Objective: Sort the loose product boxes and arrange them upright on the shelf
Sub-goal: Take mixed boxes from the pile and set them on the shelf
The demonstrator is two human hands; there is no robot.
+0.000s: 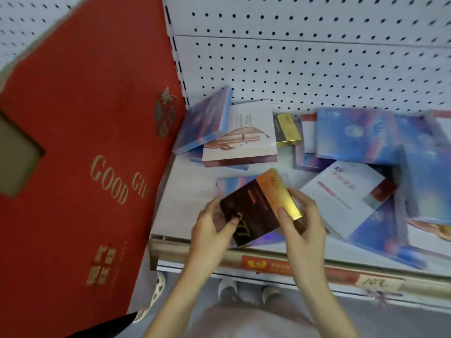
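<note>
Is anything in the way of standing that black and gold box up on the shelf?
Partly. The left hand and right hand hold the black-and-gold box over a flat blue box; loose boxes are heaped behind and to its right. The bare shelf strip beside the red gift carton looks free.

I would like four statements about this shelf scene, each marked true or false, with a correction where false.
1. The left hand and the right hand both hold the dark brown and gold cardboard box. True.
2. The blue cardboard boxes stand upright in a row. False: they lie tumbled on the white shelf.
3. The large red box with gold letters is on the view's left side. True.
4. The back wall is solid wood. False: it is white perforated pegboard.
</note>
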